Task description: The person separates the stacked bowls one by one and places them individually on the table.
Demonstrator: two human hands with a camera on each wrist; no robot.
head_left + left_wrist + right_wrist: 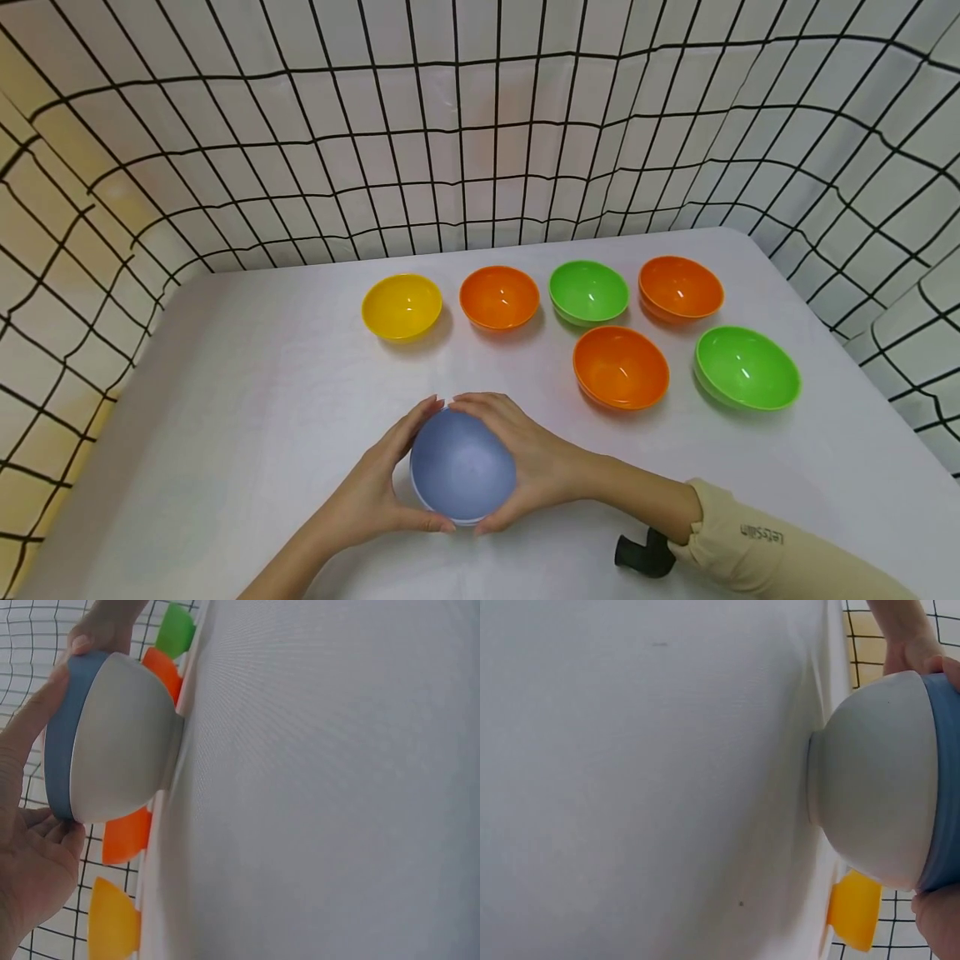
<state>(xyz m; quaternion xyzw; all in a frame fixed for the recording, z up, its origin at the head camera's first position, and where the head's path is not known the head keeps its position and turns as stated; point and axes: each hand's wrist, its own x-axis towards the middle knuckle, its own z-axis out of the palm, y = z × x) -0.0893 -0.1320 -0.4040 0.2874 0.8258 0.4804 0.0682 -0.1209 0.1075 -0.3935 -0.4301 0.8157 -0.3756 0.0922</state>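
Between my two hands is a bowl (462,467), blue inside, its outside white below a blue band at the rim. Its white side (124,735) shows in the left wrist view, the foot right at the white tabletop. My left hand (382,483) grips the bowl's left side, thumb at the near edge and fingers curved round the far edge. From the right, my right hand (528,462) holds it the same way, and the fingertips of both hands come close together at the far rim. In the right wrist view the bowl hides part of the hands.
Behind the bowl stand a yellow bowl (402,307), orange bowls (499,297) (621,367) (681,288) and green bowls (588,292) (747,367). A black wire grid (461,129) borders the white table (247,400). A black fitting (645,556) lies by the right sleeve (780,542).
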